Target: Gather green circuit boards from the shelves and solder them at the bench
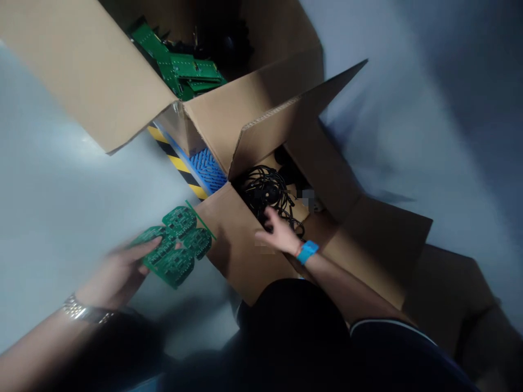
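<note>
My left hand (118, 275) grips a green printed circuit board panel (175, 247) by its edge, holding it above the grey floor (73, 179) beside an open cardboard box (241, 250). The panel has several joined boards. My right hand (278, 231), with a blue wristband (307, 251), reaches into that box. Its fingers are at a tangle of black cables (265, 190), and I cannot see them closing on anything. A second cardboard box (261, 92) holds a stack of green boards (175, 68).
The flaps of both boxes (81, 71) stand up and partly block the view into them. A blue ribbed mat (207, 171) and a strip of yellow and black hazard tape (175, 163) lie between the boxes. My dark clothing fills the bottom of the view.
</note>
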`<state>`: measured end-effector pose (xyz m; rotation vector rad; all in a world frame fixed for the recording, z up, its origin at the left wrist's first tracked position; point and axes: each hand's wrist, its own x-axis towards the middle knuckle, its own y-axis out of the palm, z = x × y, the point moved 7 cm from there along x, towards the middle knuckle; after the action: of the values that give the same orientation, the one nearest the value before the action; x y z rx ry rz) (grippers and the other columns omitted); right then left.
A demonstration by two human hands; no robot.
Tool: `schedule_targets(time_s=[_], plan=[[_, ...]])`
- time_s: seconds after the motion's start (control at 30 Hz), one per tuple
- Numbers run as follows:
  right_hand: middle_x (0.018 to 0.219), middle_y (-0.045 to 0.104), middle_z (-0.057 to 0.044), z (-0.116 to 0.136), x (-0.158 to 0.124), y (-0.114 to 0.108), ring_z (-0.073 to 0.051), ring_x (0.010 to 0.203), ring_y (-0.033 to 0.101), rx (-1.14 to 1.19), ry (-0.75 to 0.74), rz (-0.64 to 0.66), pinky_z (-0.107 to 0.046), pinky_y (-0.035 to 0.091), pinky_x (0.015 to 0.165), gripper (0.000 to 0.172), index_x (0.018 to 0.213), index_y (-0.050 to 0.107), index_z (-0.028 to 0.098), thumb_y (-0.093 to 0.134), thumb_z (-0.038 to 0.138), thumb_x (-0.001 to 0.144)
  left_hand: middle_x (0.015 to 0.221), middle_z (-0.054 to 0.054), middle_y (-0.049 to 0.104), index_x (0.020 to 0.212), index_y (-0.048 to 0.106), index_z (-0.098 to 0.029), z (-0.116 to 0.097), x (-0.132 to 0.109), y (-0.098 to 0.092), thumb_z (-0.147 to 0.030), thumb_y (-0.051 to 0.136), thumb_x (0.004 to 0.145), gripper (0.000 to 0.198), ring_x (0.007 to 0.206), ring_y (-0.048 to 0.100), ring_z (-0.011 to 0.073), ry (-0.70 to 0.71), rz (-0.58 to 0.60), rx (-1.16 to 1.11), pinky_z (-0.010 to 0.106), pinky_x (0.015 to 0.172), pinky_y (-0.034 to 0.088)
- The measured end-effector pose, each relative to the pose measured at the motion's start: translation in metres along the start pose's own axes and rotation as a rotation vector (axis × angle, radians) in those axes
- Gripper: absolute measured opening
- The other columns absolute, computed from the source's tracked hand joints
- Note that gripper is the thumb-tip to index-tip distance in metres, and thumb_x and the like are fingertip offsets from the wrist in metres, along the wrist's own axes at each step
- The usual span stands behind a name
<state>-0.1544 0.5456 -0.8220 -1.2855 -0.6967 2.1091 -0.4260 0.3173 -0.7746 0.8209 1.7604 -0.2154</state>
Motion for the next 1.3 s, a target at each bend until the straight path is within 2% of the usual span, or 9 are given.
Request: schedule_targets(time_s=[0.07,0.13,0.4,0.53,0.63,0.73,0.87,1.13,1.3], plan=[[0.104,0.063,-0.006,0.009,-0.013,0.042,-0.023,0.091,0.061,-0.021,-0.046,0.131,-0.031,0.049,0.077,0.072,0.124,0.041,0.024,0.073,0.033,0.060,0.096,0.000,0.069,0.087,0.069,-0.026,-0.004,0.001,-0.003,-0.027,0.067,0.067,0.020,0.090,0.064,0.0241,0.017,-0.003,-0.027,0.027,0.068,0.058],[0.094,0.067,-0.004,0.008,-0.017,0.057,-0.024,0.086,0.063,-0.062,-0.062,0.178,-0.031,0.049,0.073,0.069,0.120,0.045,0.025,0.073,0.036,0.058,0.094,0.002,0.070,0.090,0.068,-0.023,-0.007,0.003,-0.004,-0.025,0.067,0.068,0.022,0.088,0.064,0.0233,0.026,0.016,-0.063,0.028,0.069,0.058],[0.098,0.067,-0.003,-0.018,0.021,0.013,-0.025,0.091,0.062,-0.140,-0.029,0.083,-0.033,0.050,0.074,0.050,0.116,0.045,0.028,0.061,0.039,0.070,0.089,0.007,0.070,0.104,0.061,-0.017,-0.029,0.002,0.001,-0.038,0.051,0.081,0.032,0.086,0.065,0.0229,0.124,0.202,-0.354,0.037,0.080,0.052],[0.100,0.065,-0.010,-0.017,0.023,0.002,-0.029,0.094,0.061,-0.216,0.000,0.061,-0.040,0.051,0.076,0.052,0.118,0.042,0.022,0.055,0.039,0.071,0.088,0.010,0.070,0.104,0.060,-0.014,-0.051,-0.033,0.004,-0.047,0.040,0.085,0.043,0.091,0.063,0.0246,0.132,0.290,-0.475,0.041,0.086,0.047],[0.116,0.055,-0.019,0.012,0.003,-0.006,-0.034,0.113,0.049,-0.325,-0.015,0.035,-0.047,0.042,0.092,0.057,0.123,0.037,0.013,0.049,0.036,0.072,0.089,0.011,0.069,0.106,0.060,-0.013,-0.079,-0.082,0.005,-0.051,0.033,0.085,0.051,0.095,0.062,0.0258,0.129,0.347,-0.620,0.043,0.089,0.044],[0.127,0.045,-0.020,0.072,-0.030,-0.010,-0.031,0.124,0.037,-0.412,-0.106,0.083,-0.044,0.031,0.104,0.053,0.123,0.039,0.012,0.044,0.030,0.073,0.092,0.013,0.069,0.107,0.060,-0.012,-0.120,-0.148,-0.003,-0.054,0.026,0.086,0.057,0.098,0.060,0.0265,0.182,0.388,-0.758,0.044,0.092,0.041],[0.121,0.053,-0.016,0.184,-0.089,-0.010,-0.028,0.120,0.043,-0.469,-0.259,0.268,-0.041,0.033,0.103,0.043,0.113,0.053,0.015,0.041,0.029,0.074,0.095,0.013,0.068,0.106,0.061,-0.011,-0.184,-0.255,-0.036,-0.051,0.024,0.088,0.057,0.101,0.059,0.0259,0.334,0.364,-0.884,0.044,0.096,0.036],[0.114,0.059,-0.014,0.460,-0.227,-0.061,-0.025,0.112,0.050,-0.536,-0.555,0.532,-0.034,0.036,0.099,0.044,0.107,0.060,0.009,0.045,0.030,0.071,0.093,0.011,0.069,0.100,0.064,-0.011,-0.297,-0.535,-0.144,-0.042,0.020,0.091,0.055,0.099,0.060,0.0238,0.629,0.300,-1.005,0.041,0.097,0.036],[0.103,0.066,-0.008,0.604,-0.271,-0.079,-0.023,0.098,0.060,-0.501,-0.706,0.596,-0.028,0.046,0.087,0.039,0.098,0.063,0.017,0.046,0.035,0.068,0.097,0.014,0.067,0.105,0.062,-0.010,-0.328,-0.690,-0.217,-0.043,0.026,0.090,0.051,0.097,0.061,0.0257,0.787,0.220,-0.904,0.041,0.089,0.044]])
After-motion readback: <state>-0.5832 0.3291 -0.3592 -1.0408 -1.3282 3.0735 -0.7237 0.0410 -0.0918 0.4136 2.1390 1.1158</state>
